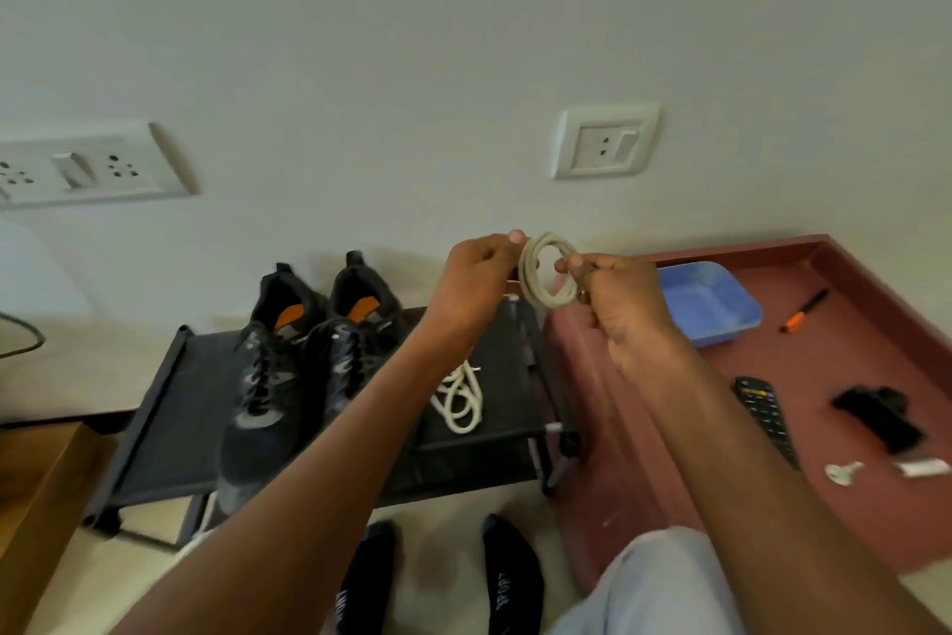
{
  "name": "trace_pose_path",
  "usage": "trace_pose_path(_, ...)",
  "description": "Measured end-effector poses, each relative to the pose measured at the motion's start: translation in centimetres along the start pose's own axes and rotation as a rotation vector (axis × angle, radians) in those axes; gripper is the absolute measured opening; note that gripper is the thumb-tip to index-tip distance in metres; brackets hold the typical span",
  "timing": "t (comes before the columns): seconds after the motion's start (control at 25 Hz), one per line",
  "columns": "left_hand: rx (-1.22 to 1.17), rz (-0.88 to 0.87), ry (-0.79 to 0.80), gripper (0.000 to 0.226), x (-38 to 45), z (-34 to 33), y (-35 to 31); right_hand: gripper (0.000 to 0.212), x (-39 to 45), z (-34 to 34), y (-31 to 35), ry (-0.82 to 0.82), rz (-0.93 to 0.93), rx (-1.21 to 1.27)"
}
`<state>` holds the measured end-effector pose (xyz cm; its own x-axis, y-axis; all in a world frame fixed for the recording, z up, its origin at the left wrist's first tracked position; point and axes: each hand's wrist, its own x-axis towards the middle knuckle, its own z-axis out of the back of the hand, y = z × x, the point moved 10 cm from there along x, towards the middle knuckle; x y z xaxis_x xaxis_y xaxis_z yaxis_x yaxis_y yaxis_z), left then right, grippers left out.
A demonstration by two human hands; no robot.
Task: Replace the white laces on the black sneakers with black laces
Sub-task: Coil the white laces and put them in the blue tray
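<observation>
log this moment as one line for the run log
left hand: pinches white lace coil | right hand: pinches same coil | second white lace: on black rack | sneakers: on rack

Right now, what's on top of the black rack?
On the rack: two black sneakers and a loose white lace. The arms cover part of it, so anything there is hidden.

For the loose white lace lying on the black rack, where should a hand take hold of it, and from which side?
Pinch the white lace from above where its loops overlap. It lies flat on the rack, right of the sneakers, with open fabric around it.
</observation>
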<state>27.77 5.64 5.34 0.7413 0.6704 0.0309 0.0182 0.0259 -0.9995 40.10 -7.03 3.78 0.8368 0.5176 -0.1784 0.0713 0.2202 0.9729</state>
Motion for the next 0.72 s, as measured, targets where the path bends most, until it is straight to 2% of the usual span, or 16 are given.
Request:
trace_pose_path(0.16, 0.104, -0.018, 0.091, 0.020, 2.1, -7.3, 0.3, 0.019, 2.7, 8.4, -0.9, -0.062, -0.061, 0.016)
trace_pose_path(0.32, 0.390, 0.029, 0.074, 0.013, 5.8, -12.0, 1.7, 0.014, 8.1, 13.4, -0.9, -0.098, -0.044, -0.329)
trace_pose_path(0.44, 0.646, 0.023, 0.081, 0.013, 8.2, -13.8, 3.0, 0.019, 11.8, 14.4, -1.4, -0.088, -0.051, -0.662)
trace_pose_path(0.52, 0.777, 0.030, 0.144, 0.012, 8.4, -15.0, 4.3, 0.026, 12.9, 13.6, -2.9, 0.018, -0.066, -0.896)
trace_pose_path(0.6, 0.867, 0.016, 0.210, 0.013, 7.8, -15.8, 5.2, 0.033, 13.7, 12.4, -5.1, 0.122, -0.069, -1.042)
trace_pose_path(0.72, 0.881, -0.087, 0.201, 0.019, 6.2, -15.5, 5.2, 0.041, 14.1, 11.5, -7.1, 0.135, -0.023, -1.210)
